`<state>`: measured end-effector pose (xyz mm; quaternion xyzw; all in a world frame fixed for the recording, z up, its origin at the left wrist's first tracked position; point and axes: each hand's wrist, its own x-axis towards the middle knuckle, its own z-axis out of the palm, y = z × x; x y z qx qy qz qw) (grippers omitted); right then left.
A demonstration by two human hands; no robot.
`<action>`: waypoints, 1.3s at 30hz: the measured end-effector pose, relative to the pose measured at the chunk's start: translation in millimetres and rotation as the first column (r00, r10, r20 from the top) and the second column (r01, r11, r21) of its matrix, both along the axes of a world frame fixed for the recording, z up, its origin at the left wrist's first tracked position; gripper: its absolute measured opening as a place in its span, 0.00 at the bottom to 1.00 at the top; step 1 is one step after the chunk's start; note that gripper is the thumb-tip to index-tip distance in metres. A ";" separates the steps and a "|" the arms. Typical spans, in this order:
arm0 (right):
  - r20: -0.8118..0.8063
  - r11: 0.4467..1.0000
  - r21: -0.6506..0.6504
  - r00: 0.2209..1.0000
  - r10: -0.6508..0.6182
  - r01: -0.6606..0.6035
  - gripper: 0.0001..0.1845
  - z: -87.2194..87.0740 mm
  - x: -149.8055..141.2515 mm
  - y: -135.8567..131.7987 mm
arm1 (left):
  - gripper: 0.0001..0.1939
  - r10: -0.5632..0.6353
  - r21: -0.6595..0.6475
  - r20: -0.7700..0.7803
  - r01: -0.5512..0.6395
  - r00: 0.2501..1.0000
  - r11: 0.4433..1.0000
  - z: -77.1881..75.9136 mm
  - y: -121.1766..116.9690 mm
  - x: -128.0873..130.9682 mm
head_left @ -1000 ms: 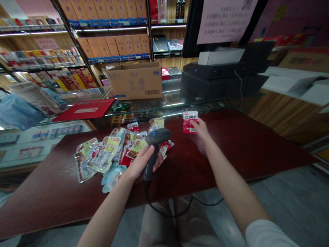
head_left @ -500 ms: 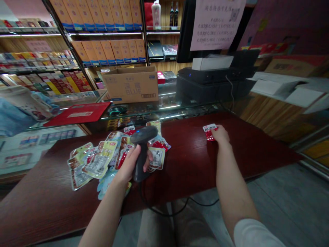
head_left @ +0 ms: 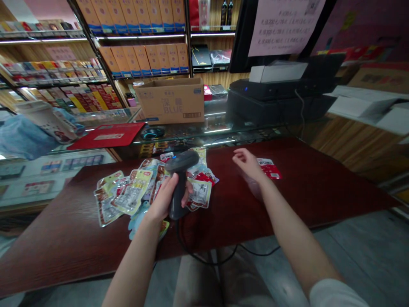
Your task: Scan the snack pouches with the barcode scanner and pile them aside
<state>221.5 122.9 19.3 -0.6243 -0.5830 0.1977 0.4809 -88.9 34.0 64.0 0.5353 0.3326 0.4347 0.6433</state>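
Moving leftward, the right hand [head_left: 251, 165], fingers [head_left: 240, 152] released, is leaving one red-and-white snack packet [head_left: 272, 170] on the table [head_left: 64, 238]; the left hand [head_left: 163, 198] is grasping one barcode scanner [head_left: 181, 162].

Left hand [head_left: 164, 197] clenched, right hand [head_left: 249, 166] half-curled.

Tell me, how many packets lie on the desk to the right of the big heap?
1: a red-and-white packet, lying on the desk just right of the right hand. Another could be hidden beneath the right forearm.
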 end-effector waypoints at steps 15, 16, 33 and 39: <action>0.154 0.777 -0.161 0.762 0.628 -0.608 0.16 -21.1 -72.3 -18.8 | 0.35 -0.001 -0.005 -0.024 0.001 1.000 1.000 4.8 -0.1 0.8; 0.150 0.781 -0.164 0.767 0.624 -0.603 0.17 -22.1 -71.4 -17.6 | 0.35 0.000 -0.005 -0.019 0.000 1.000 1.000 4.8 0.0 0.4; -0.692 0.868 -0.092 0.658 0.297 -0.488 0.23 -25.6 -34.7 6.6 | 0.31 0.046 -0.054 0.022 -0.045 0.999 0.998 -5.2 4.9 -4.8; -0.841 0.911 0.063 0.469 0.269 -0.408 0.22 -14.4 -27.2 6.2 | 0.34 0.035 -0.043 0.003 -0.035 0.999 0.998 -4.5 4.8 -0.4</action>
